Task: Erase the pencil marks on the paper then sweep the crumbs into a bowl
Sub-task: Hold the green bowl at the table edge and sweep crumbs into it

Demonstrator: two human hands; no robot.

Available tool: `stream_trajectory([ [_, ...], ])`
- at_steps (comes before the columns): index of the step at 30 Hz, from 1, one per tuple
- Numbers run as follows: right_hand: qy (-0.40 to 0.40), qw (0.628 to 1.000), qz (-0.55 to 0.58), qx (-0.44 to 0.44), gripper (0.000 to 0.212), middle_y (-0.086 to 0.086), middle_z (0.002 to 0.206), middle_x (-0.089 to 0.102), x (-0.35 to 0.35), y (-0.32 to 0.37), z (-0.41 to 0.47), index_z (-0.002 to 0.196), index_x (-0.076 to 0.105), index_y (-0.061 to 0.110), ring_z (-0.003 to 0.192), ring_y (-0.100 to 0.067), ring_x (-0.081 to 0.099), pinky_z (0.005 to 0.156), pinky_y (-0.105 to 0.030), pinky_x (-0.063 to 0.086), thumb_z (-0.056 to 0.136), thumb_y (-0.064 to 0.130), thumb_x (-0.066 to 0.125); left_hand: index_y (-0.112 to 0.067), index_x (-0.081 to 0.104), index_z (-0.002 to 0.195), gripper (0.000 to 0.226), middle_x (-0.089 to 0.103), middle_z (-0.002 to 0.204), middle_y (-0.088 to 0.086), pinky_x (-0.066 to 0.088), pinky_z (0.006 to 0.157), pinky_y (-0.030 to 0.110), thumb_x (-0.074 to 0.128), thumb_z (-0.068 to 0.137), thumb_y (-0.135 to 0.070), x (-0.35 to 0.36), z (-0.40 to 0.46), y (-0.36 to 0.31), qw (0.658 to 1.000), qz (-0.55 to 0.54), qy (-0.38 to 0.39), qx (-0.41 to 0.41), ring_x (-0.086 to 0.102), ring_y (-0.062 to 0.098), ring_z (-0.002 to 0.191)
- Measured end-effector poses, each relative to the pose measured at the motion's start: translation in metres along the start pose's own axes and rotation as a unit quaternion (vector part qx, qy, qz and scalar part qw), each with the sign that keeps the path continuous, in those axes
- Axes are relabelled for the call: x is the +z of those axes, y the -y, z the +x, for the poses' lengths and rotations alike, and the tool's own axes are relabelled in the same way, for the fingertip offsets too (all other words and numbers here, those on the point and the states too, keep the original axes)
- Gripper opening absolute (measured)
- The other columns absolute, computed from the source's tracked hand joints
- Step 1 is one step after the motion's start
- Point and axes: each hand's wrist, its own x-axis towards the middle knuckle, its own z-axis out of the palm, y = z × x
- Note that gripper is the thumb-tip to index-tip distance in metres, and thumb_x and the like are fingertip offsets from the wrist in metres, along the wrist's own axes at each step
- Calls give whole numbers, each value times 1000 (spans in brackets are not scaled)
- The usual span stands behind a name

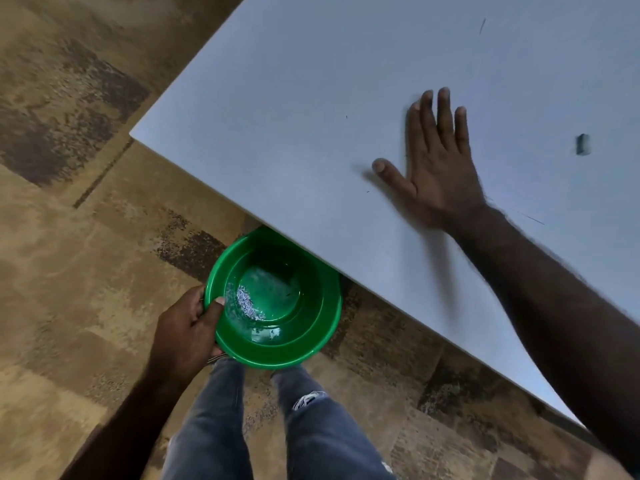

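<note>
Crumbs [247,303] lie in a pale heap inside the one green bowl [277,344], which hangs just below the near edge of the white table [277,98], its far rim tucked under that edge. The left hand [183,334] grips the bowl by its near rim, thumb hooked over the lip and fingers curled beneath. The right hand [438,161] lies flat on the table, well back from the bowl, fingers straight and close together, thumb spread wide, holding nothing; its outline is blurred, so it appears to be sweeping.

Spillage looks like the main risk. The bowl is held by one side only and seems to tip slightly, so a loose grip or a knock against the table edge could throw out the heap already gathered. A sweep aimed to either side of the bowl, or one made too fast, would likely send the crumbs past the rim onto the patterned floor [69,237]. A few dark specks remain on the table between the hand and the bowl, too small to name.

Counted: one bowl, one heap of crumbs, two hands, one small dark block, probably the eraser [583,144], lying on the table far beyond the right hand. No separate sheet of paper can be told from the white surface.
</note>
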Motion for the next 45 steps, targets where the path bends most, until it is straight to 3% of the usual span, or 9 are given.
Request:
stream_trajectory([
  [9, 20, 973, 94, -211, 103, -19, 177, -5, 2, 60, -71, 167, 3, 2, 165, -31, -6, 134, -52, 7, 102, 79, 23, -50, 68, 95, 35, 76, 81, -6, 64, 51, 43, 60, 107, -18, 6, 1, 8, 999, 24, -2, 27, 75, 15, 60],
  [13, -11, 984, 138, -111, 95, -16, 177, -5, -5, 35, -48, 168, 2, 3, 165, -27, -7, 135, -48, 2, 106, 71, 25, -58, 67, 96, 42, 77, 80, -9, 64, 52, 42, 60, 107, -18, 7, 0, 7, 999, 27, -1, 37, 75, 13, 60],
  [16, 22, 992, 101, -68, 100, -18, 176, -9, -3, 28, -35, 167, -1, 2, 164, -28, -11, 134, -48, -1, 103, 76, 15, -54, 68, 96, 37, 77, 80, -9, 63, 52, 36, 60, 107, -19, 8, 2, 10, 999, 36, -7, 35, 74, 13, 59],
  [20, 32, 984, 67, -163, 106, -23, 175, -9, 4, 68, -60, 167, -1, 0, 164, -33, -10, 134, -55, 5, 100, 81, 18, -38, 69, 101, 22, 77, 77, -7, 61, 47, 33, 59, 107, -19, 11, 2, 14, 999, 40, -10, 30, 74, 13, 55],
  [25, 35, 955, 143, -256, 107, -19, 176, -3, 1, 96, -86, 168, 6, 2, 165, -29, -5, 135, -50, 6, 98, 79, 33, -30, 69, 108, 15, 77, 77, -5, 59, 50, 34, 59, 107, -19, 14, 0, 15, 999, 48, -3, 15, 73, 12, 54],
  [30, -38, 983, 171, -56, 94, -20, 176, 3, -12, 35, -6, 167, 10, -1, 165, -30, 0, 135, -44, 0, 105, 69, 25, -35, 69, 110, 19, 78, 80, -8, 57, 45, 25, 59, 107, -18, 12, -2, 13, 999, 33, -1, 17, 74, 12, 56],
  [34, 17, 988, 150, 40, 104, -16, 177, -8, -12, 5, 41, 167, -1, 2, 164, -27, -10, 134, -49, -2, 99, 79, 13, -41, 67, 103, 27, 78, 80, -8, 57, 43, 24, 59, 107, -15, 13, -2, 10, 1000, 18, -9, 16, 75, 13, 56],
  [42, 47, 964, 105, -240, 104, -21, 176, -3, -7, 96, -46, 167, 5, 2, 165, -30, -7, 134, -52, 3, 100, 79, 19, -38, 69, 101, 27, 79, 80, -4, 57, 44, 24, 58, 107, -15, 14, -1, 9, 1000, -9, -3, 24, 75, 15, 57],
  [45, 27, 955, 162, -246, 98, -17, 177, 3, -15, 91, -49, 167, 11, 2, 165, -27, -2, 135, -48, 5, 102, 72, 29, -36, 70, 105, 25, 79, 81, -3, 57, 44, 23, 58, 107, -14, 15, 1, 10, 1000, -20, -4, 18, 76, 15, 58],
])
